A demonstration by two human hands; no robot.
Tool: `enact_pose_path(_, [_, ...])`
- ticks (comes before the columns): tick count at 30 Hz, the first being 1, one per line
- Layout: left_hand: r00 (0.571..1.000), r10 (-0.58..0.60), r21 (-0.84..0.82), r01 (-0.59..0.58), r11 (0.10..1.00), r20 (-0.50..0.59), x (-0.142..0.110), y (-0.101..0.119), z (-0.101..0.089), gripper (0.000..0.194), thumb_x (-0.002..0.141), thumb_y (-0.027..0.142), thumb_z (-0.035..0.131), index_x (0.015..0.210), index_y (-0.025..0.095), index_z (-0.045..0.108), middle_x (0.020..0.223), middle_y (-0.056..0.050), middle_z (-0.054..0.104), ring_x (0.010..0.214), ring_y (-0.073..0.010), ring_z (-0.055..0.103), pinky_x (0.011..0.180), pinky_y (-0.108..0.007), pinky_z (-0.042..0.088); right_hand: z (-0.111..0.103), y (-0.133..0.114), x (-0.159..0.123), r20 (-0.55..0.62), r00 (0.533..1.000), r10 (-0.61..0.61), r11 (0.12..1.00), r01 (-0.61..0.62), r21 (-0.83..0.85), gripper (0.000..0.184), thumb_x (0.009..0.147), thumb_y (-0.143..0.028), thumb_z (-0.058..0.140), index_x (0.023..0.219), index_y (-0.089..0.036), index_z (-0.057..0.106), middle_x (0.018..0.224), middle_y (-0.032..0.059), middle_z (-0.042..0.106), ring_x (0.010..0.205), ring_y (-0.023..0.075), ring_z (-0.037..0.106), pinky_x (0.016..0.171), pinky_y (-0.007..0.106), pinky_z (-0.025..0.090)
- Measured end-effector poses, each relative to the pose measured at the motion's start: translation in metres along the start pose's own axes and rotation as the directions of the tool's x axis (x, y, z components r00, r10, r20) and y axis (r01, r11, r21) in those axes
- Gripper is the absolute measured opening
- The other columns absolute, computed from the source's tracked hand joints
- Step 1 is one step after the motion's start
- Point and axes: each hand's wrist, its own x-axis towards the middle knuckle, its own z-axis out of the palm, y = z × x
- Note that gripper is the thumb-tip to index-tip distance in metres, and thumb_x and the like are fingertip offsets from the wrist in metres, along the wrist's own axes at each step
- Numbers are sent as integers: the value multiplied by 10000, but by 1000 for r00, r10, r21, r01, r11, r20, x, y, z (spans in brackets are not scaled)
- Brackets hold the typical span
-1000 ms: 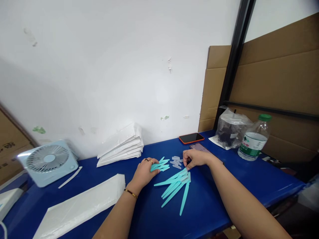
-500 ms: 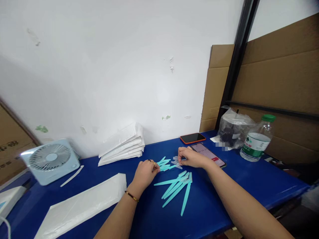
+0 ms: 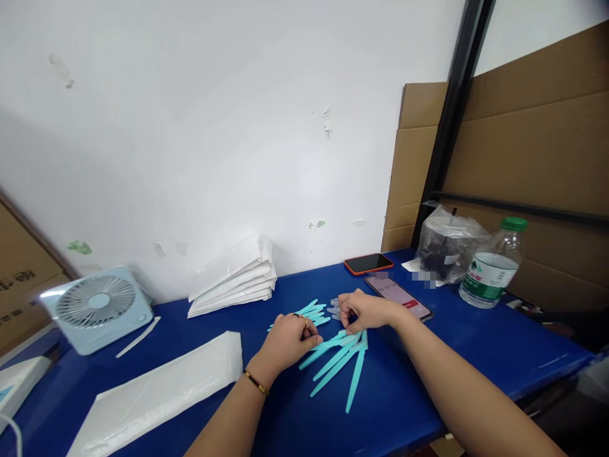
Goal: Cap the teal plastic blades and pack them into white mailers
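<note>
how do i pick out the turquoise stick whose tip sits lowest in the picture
On the blue table, look just below the right hand for a spread of turquoise sticks. Yours is the rightmost stick: its neighbours slant well off to the left, while it runs steeply down the picture.

The left hand [image 3: 289, 341] hides parts of the rear turquoise sticks [image 3: 315, 310]; the right hand [image 3: 364, 311] partly covers the translucent pieces [image 3: 335, 307]. The picture's left edge crops a white box [image 3: 21, 388].
</note>
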Motion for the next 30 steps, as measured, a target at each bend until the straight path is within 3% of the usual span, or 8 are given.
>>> enact_pose_path(6, [999,-49,59,49,997,-4,2,-5,1,179,785,355,535,749,231,659,765,12,669,737,-149,576,669,-253,327,-1,-7,0,-104,994,-13,1000,14,9,160,738,-356,625,752,-205,678,870,19,534,820,168,478,782,305,305])
enact_pose_path(12, [973,-178,152,200,968,-148,1,-12,-14,168,757,377,563,814,248,653,819,6,657,833,-175,565,712,-280,323,-11,-3,-6,-311,939,145,987,-159,-18,145,749,-333,616,755,-195,655,867,23,549,785,167,477,756,305,318])
enact_pose_path(14, [979,-166,115,180,977,-119,-1,-10,-15,247,721,448,588,856,250,648,834,6,649,823,-170,567,709,-274,334,-11,-4,-7,-282,951,125,992,-129,4,168,745,-367,620,773,-206,664,884,22,549,801,170,481,759,301,320])
enact_pose_path(18, [997,-75,66,74,995,15,-3,-1,-6,253,650,476,649,755,246,658,791,23,646,753,-153,568,689,-262,334,-3,-9,-2,-80,997,10,1000,-9,18,235,683,-435,668,778,-221,691,879,11,542,803,167,492,799,318,301])
enact_pose_path(21, [993,-103,59,100,993,56,-2,1,0,181,683,420,638,695,240,649,715,36,643,698,-139,563,667,-257,322,5,-10,4,24,999,-25,1000,25,10,249,665,-444,681,741,-206,690,812,-8,535,747,147,502,851,357,256])
enact_pose_path(23, [991,-120,79,115,990,64,-1,-1,0,159,700,391,629,675,234,640,687,38,642,679,-137,560,650,-257,313,6,-7,5,26,999,-24,1000,24,6,230,677,-429,677,715,-202,684,804,-8,537,768,154,502,848,354,250])
enact_pose_path(28, [978,-190,155,203,967,-91,1,-14,-10,107,708,346,624,714,240,639,753,31,651,728,-145,570,658,-270,311,-5,3,-3,-217,967,130,990,-138,-23,200,700,-399,663,718,-200,670,851,16,554,821,179,486,800,320,282])
enact_pose_path(30, [969,-211,132,227,965,-127,0,-15,-12,151,704,373,625,775,241,644,796,18,651,754,-149,574,664,-267,326,-12,5,-9,-248,957,149,988,-155,-5,205,705,-410,655,751,-211,676,850,12,557,796,167,495,806,318,290])
